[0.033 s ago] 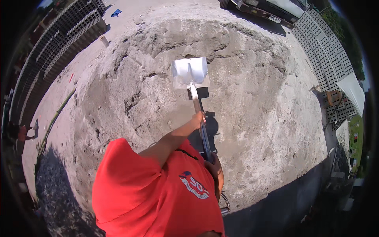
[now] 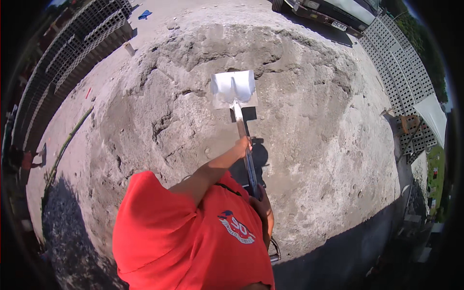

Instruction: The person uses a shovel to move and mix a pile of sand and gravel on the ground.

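Observation:
A shovel (image 2: pixel 233 88) with a broad, pale metal blade stretches away from me over the grey sandy pile. Its blade faces up in the upper middle of the view, against the sand. My left hand (image 2: pixel 243 146) is wrapped round the middle of the shaft. Nearer my body, my right hand (image 2: pixel 261 199) grips the lower shaft beside my red shirt, with its fingers partly hidden. A metal loop (image 2: pixel 275 255) shows beside the shirt's hem; whether it is the shovel's handle end, I cannot tell.
The rough sand pile (image 2: pixel 299 125) spreads all around the blade. Stacked hollow blocks (image 2: pixel 89 46) stand far left, and more blocks (image 2: pixel 401 58) line the right. A parked vehicle (image 2: pixel 333 12) is at the far right. A long green stalk (image 2: pixel 67 140) lies on the left.

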A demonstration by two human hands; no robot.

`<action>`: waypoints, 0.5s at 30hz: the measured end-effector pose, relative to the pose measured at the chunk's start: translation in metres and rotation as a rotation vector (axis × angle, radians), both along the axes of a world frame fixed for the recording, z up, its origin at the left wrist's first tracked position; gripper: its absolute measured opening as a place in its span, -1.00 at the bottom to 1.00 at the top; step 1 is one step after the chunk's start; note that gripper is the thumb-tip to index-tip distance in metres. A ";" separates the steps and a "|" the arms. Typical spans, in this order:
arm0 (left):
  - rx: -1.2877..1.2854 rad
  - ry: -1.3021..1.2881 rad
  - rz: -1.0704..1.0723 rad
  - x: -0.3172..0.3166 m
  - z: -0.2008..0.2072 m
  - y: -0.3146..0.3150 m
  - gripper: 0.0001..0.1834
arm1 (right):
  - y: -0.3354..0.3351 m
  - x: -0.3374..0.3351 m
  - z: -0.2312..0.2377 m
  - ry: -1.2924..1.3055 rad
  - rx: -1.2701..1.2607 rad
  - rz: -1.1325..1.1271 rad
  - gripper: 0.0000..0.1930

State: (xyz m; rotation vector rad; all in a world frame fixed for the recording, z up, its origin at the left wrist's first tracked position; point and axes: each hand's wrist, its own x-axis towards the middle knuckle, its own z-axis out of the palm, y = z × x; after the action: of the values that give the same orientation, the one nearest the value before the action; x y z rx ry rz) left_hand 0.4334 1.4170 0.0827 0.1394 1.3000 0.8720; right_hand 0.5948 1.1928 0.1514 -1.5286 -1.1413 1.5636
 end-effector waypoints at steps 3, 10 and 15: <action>0.039 -0.098 0.017 0.011 0.000 0.032 -0.87 | 0.043 0.013 0.016 0.059 -0.110 0.138 -0.31; -0.056 -0.116 0.081 0.000 0.004 0.126 -0.84 | 0.158 0.009 0.080 -0.070 -0.192 0.268 -0.38; -0.034 -0.213 0.065 -0.023 -0.023 0.195 -0.88 | 0.236 -0.028 0.089 -0.158 -0.313 0.218 -0.40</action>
State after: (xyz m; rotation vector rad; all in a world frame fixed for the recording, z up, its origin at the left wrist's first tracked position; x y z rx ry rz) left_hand 0.4103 1.6117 0.0599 -0.0230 1.1242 0.8944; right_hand 0.5670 1.4285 0.2401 -1.8069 -1.2279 1.8647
